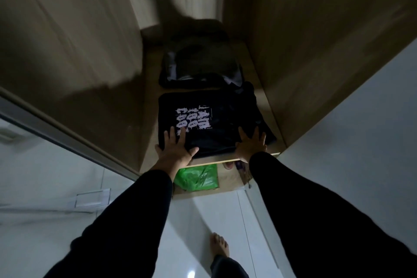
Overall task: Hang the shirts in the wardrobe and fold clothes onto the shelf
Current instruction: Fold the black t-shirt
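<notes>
- Head view: the folded black T-shirt (pixel 212 124) with pale block lettering lies flat at the front of the wardrobe shelf (pixel 257 157), its near edge close to the shelf lip.
- My left hand (pixel 174 149) lies on the near-left part of the shirt with fingers straight and spread, fingertips touching the print; it clamps on nothing.
- My right hand (pixel 250 144) presses the near-right edge the same way, fingers fanned flat and the heel of the hand at the shelf lip. My hands are well apart, one at each front corner.
- I judge this piece as good as placed: it is folded and on the shelf, and only a last push or smoothing seems left.
- Behind it, deeper on the same shelf, sits another pile of dark folded clothes (pixel 200 67), so part of the folding looks done. Something dark also bunches at the right side of my shirt; I cannot tell whether it belongs to it.
- No hanging shirts or rail show from here, so I cannot say how that half of the task stands.
- Wooden wardrobe walls (pixel 316 52) close in on both sides, leaving little slack to either side of the shirt, and the rear pile limits how far back it can slide.
- Under the shelf a green plastic bag (pixel 198 177) fills part of the lower compartment.
- Below, my bare foot (pixel 219 247) stands on the glossy white floor (pixel 203 221).
</notes>
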### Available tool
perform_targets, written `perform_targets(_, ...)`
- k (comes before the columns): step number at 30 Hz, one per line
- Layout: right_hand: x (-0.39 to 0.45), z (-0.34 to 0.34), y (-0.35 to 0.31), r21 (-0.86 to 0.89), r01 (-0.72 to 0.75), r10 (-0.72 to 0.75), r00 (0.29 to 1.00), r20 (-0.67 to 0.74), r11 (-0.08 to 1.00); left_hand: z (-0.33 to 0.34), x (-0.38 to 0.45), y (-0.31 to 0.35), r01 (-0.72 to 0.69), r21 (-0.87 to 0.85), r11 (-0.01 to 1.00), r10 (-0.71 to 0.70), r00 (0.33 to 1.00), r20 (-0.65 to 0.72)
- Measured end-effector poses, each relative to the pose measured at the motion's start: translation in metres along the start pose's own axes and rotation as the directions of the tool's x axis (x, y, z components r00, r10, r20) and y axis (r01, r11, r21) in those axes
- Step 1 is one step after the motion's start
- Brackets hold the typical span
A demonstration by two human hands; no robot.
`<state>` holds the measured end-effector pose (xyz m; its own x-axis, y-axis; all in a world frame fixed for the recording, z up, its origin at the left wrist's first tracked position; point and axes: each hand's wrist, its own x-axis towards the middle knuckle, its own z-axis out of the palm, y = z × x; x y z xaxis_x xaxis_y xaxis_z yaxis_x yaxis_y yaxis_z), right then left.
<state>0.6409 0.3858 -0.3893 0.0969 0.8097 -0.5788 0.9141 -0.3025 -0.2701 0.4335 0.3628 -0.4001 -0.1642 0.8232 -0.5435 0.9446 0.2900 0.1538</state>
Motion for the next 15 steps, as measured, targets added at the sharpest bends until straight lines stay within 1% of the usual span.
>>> perform_targets(2, -0.003, -0.003, 0.0, 0.021, -0.006, 0.006, 1.0, -0.016, 1.0, 0.001, -0.004, -0.001, 0.009, -0.024, 1.0, -0.01, 0.999, -0.04)
perform_targets(4, -0.018, -0.003, 0.0, 0.072, 0.006, 0.001, 0.994, -0.107, 0.997, 0.004, -0.018, -0.003, -0.004, -0.091, 0.996, -0.007, 0.992, -0.126)
perform_targets(6, -0.037, -0.001, -0.002, 0.159, 0.059, -0.024, 0.976, -0.216, 0.985, 0.006, -0.039, -0.005, -0.041, -0.203, 0.978, 0.0, 0.98, -0.2)
perform_targets(8, -0.061, -0.001, -0.007, 0.272, 0.138, -0.063, 0.962, -0.265, 0.952, 0.003, -0.062, -0.006, -0.083, -0.353, 0.932, -0.009, 0.968, -0.25)
perform_targets(10, -0.09, -0.002, -0.015, 0.407, 0.196, -0.084, 0.958, -0.275, 0.892, -0.003, -0.093, -0.005, -0.154, -0.515, 0.844, -0.026, 0.945, -0.325)
perform_targets(12, -0.127, -0.001, -0.023, 0.544, 0.221, -0.083, 0.96, -0.266, 0.81, -0.01, -0.132, -0.005, -0.247, -0.632, 0.735, -0.045, 0.912, -0.409)
perform_targets(13, -0.148, 0.001, -0.027, 0.602, 0.225, -0.08, 0.963, -0.258, 0.766, -0.014, -0.154, -0.005, -0.281, -0.651, 0.705, -0.05, 0.896, -0.441)
perform_targets(15, -0.19, 0.007, -0.032, 0.693, 0.231, -0.077, 0.966, -0.247, 0.683, -0.02, -0.198, -0.011, -0.318, -0.655, 0.685, -0.066, 0.869, -0.491)
